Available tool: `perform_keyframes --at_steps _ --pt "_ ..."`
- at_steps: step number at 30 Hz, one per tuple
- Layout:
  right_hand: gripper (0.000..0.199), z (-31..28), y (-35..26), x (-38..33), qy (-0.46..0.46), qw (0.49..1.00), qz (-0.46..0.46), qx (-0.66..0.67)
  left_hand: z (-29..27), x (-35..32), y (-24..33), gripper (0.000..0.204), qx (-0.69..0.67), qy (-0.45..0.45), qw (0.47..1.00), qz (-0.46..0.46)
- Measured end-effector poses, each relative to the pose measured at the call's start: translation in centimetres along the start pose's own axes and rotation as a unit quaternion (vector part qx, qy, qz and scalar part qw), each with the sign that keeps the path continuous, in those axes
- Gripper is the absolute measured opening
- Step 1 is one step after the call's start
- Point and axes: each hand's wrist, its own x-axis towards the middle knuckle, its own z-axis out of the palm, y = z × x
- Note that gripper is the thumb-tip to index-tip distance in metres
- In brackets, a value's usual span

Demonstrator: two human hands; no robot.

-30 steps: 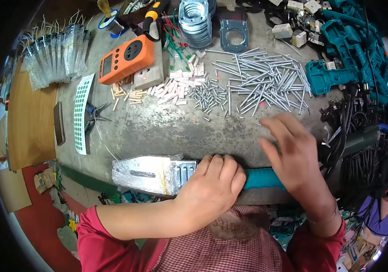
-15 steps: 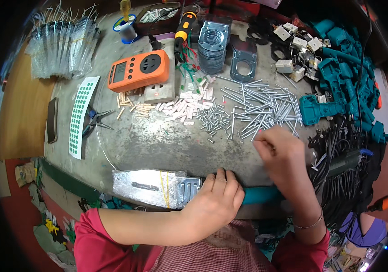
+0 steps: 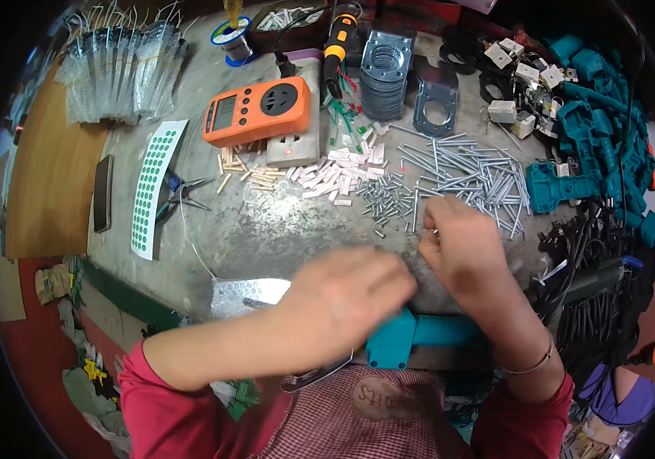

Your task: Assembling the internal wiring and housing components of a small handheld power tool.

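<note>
My left hand (image 3: pixel 354 291) is smeared by motion over the near edge of the table, just above a teal tool housing (image 3: pixel 442 330). Whether it holds anything cannot be made out. My right hand (image 3: pixel 461 245) is closed, thumb against curled fingers, beside a loose heap of long screws (image 3: pixel 472 172). What its fingers pinch is hidden. A clear-wrapped metal part (image 3: pixel 247 294) lies left of the housing, partly behind my left forearm. Part of a metal plate (image 3: pixel 320 375) shows below that forearm. Short screws (image 3: pixel 385 200) lie in a pile beyond my hands.
Behind stand an orange meter (image 3: pixel 257 111), a power strip (image 3: pixel 294 149), a solder spool (image 3: pixel 234 42) and stacked metal plates (image 3: pixel 385 80). Teal housings (image 3: pixel 595 130) and black cables (image 3: pixel 572 268) crowd the right. Pliers (image 3: pixel 182 191) and a green-dotted sticker sheet (image 3: pixel 157 187) lie left.
My left hand has lifted off the metal part and housing and blurs upward. More of the housing's end shows. My right hand stays closed near the screws. The whole view has shifted slightly.
</note>
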Motion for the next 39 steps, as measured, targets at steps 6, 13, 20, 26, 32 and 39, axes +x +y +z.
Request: perform_keyframes --at_steps 6,13,20,26,32,39 --pt "0.016 -5.0 -3.1 -1.8 0.001 0.975 0.065 0.214 1.2 2.8 -3.7 0.013 0.208 -0.058 0.972 0.097" --pt "0.018 -5.4 -5.1 -8.3 -0.06 0.933 0.025 0.354 -0.7 2.5 -2.3 0.014 -0.207 -0.052 0.977 -0.006" --pt "0.021 -2.5 -6.1 -11.4 0.02 0.977 -0.072 0.197 0.1 1.2 -0.5 0.014 -0.137 0.003 0.99 0.028" --pt "0.026 -1.6 -6.2 -11.5 0.035 0.982 -0.104 0.156 0.1 1.4 -1.0 0.013 -0.121 -0.023 0.992 0.012" --pt "0.024 -2.6 -7.5 -10.5 0.058 0.973 -0.147 0.169 -0.5 0.7 -0.6 0.012 -0.155 -0.035 0.987 -0.012" --pt "0.012 -1.2 -8.4 -8.3 -0.005 0.979 -0.179 0.097 -2.5 1.7 -4.2 0.011 0.036 0.066 0.994 -0.084"
